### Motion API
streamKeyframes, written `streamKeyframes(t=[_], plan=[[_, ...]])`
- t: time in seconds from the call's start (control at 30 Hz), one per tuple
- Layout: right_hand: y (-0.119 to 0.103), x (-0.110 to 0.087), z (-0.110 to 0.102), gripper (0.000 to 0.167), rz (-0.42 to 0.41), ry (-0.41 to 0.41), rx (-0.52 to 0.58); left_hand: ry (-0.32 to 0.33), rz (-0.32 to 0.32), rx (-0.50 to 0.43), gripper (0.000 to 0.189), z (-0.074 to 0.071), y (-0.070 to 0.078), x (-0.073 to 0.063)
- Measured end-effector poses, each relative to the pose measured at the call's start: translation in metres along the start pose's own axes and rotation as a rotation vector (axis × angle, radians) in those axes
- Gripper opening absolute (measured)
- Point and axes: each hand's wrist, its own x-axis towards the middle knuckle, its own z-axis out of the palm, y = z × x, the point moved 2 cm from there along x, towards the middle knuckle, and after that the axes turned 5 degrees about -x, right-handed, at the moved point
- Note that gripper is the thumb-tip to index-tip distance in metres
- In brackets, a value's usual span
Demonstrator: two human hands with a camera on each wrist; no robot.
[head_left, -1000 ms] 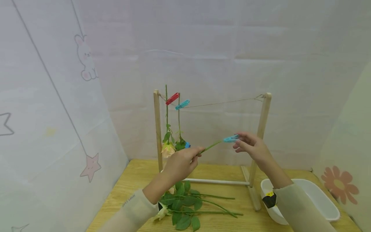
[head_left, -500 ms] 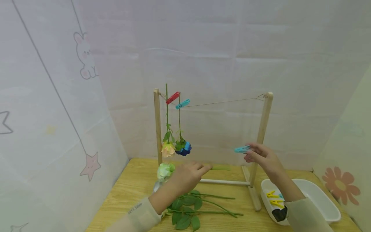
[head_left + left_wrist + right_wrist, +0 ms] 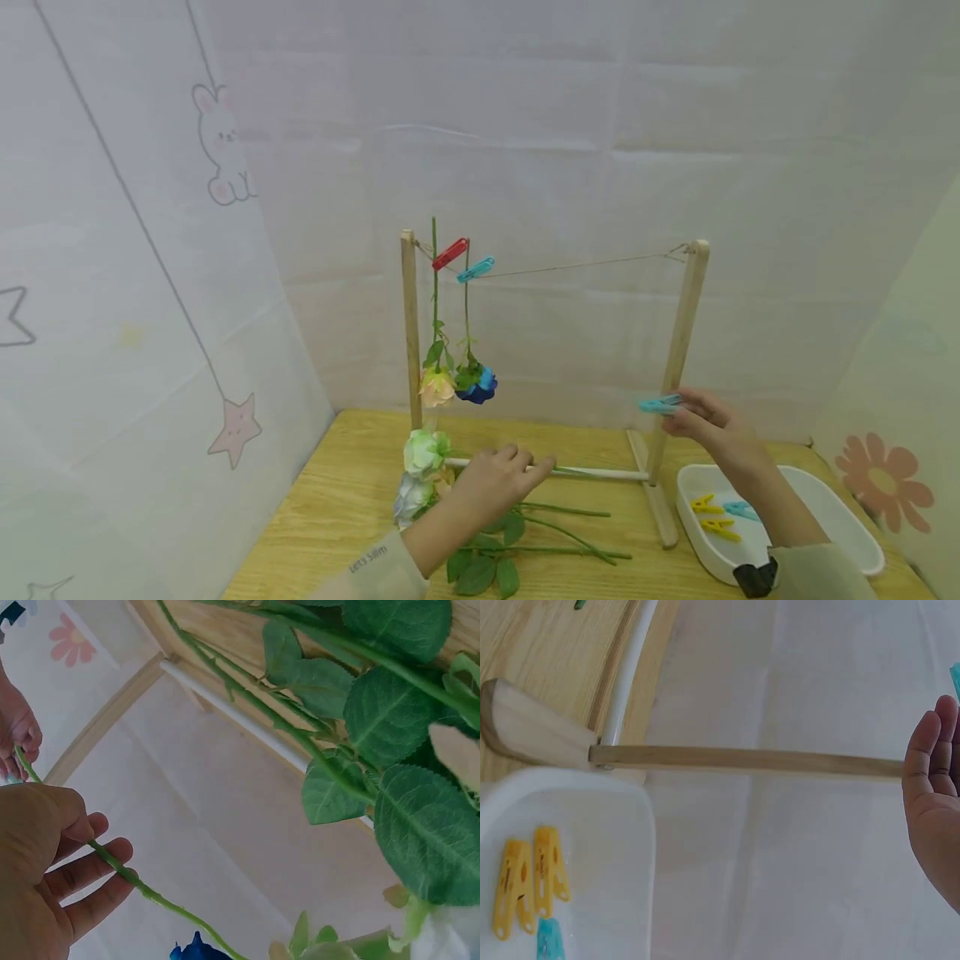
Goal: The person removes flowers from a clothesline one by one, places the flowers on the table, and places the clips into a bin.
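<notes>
My left hand holds a green rose stem, with the thumb over it and the fingers beneath. In the head view the hand hides where this stem meets its bloom; a pale green rose and a pale blue rose show just left of it. On the right, my right hand pinches a light blue clothespin between thumb and fingertips, away from the stem. A peach rose and a blue rose hang head down from the string, under a red clothespin and a blue one.
A wooden frame carries the string and has a white crossbar low down. Leafy stems lie on the table in front. At right, a white tray contains yellow clothespins and a blue one.
My left hand has lowered with the stem toward the table. The right hand, still pinching the blue clothespin, has moved right and down, and the clothespin is now apart from the stem's tip.
</notes>
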Motion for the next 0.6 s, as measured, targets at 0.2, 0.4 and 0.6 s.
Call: streamKeyframes(t=[0.2,0.4,0.6], plan=[[0.008,-0.013,-0.011,0.039,-0.036,-0.025,0.073,-0.053,0.028,0.067,0.065,0.006,0.005,-0.004],[0.015,-0.024,-0.019,0.036,-0.023,-0.005,0.157,-0.057,0.039,0.050,0.073,0.009,0.012,-0.007],[0.024,-0.034,-0.026,0.037,-0.066,-0.022,0.226,-0.080,0.037,0.023,0.073,0.016,0.017,-0.009]])
